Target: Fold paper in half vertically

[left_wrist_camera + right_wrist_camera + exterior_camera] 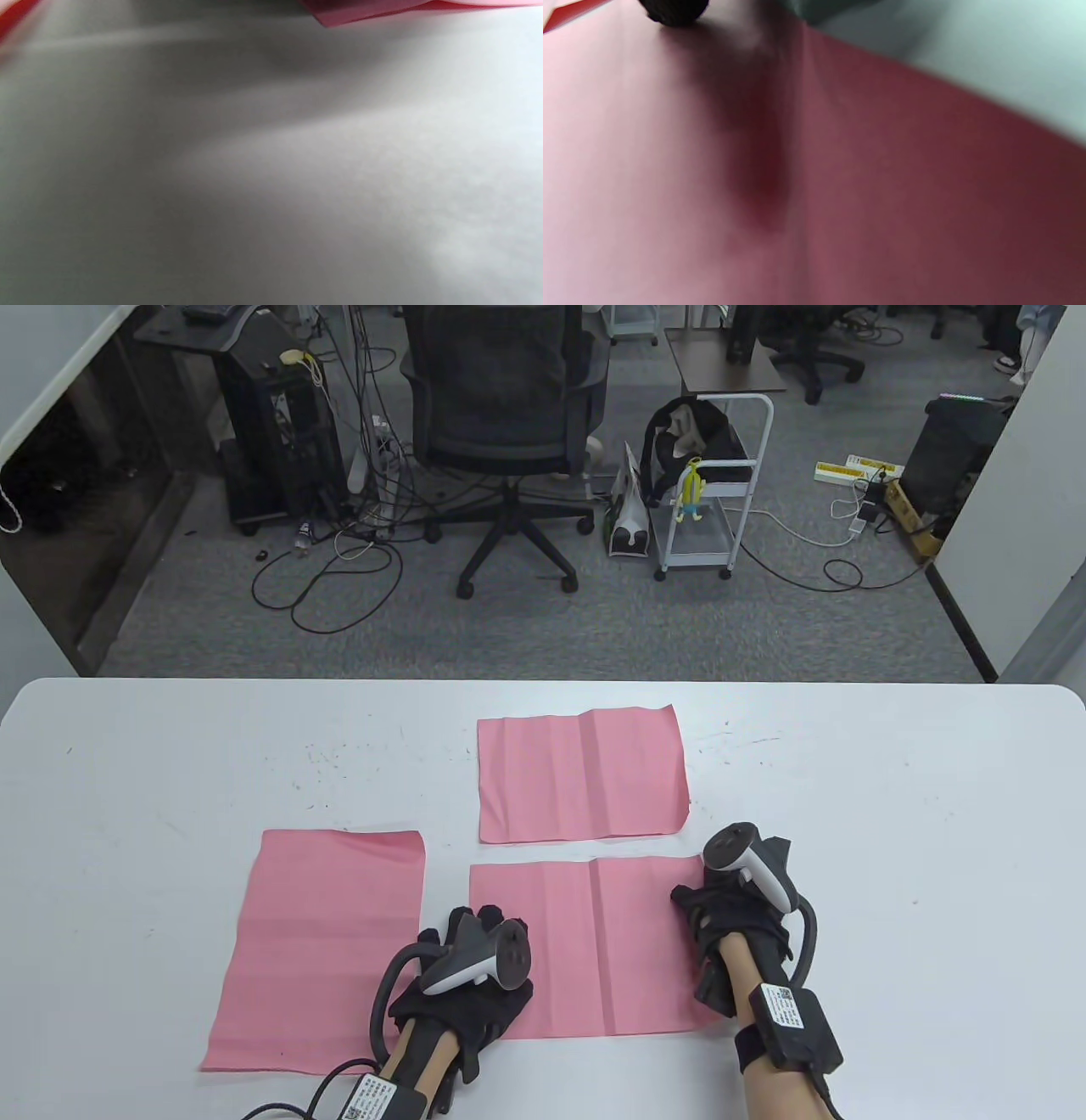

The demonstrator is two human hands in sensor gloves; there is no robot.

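step: setting up fold | creased pink paper sheet (594, 946) lying flat, near table edge, btwn hands | L hand (462, 984) resting on its L edge, R hand (734, 929) on R edge, grips: can't tell | next: prob. lifting one side edge, carrying over centre crease to opposite edge

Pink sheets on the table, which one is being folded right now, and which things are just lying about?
In the job:
near pink sheet, with a vertical crease up its middle
left hand, resting on its left edge
right hand, at its right edge

Lying about:
left pink sheet
far pink sheet
office chair and white cart beyond the table
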